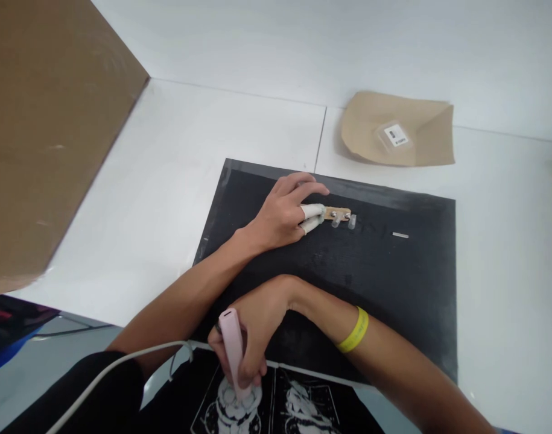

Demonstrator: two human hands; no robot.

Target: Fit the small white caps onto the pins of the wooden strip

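My left hand [287,211] lies on the black mat [370,289], with white finger covers on two fingertips. Those fingers pinch the left end of a small tan strip [327,213]. Two small shiny metal pieces with clear plastic tips [352,221] sit at the strip's right end. Close to my body, below the mat's near edge, my right hand [253,325] is wrapped round a pink stick-shaped device [231,340] with a port in its upper end. The device's lower end is blurred against the dark printed shirt.
A short pale bar [400,235] lies on the right part of the mat. Behind the mat, a tan paper tray [432,135] holds a clear plastic box [393,137] with a label. A brown board [53,132] stands at left. A white cable [122,361] crosses my left arm.
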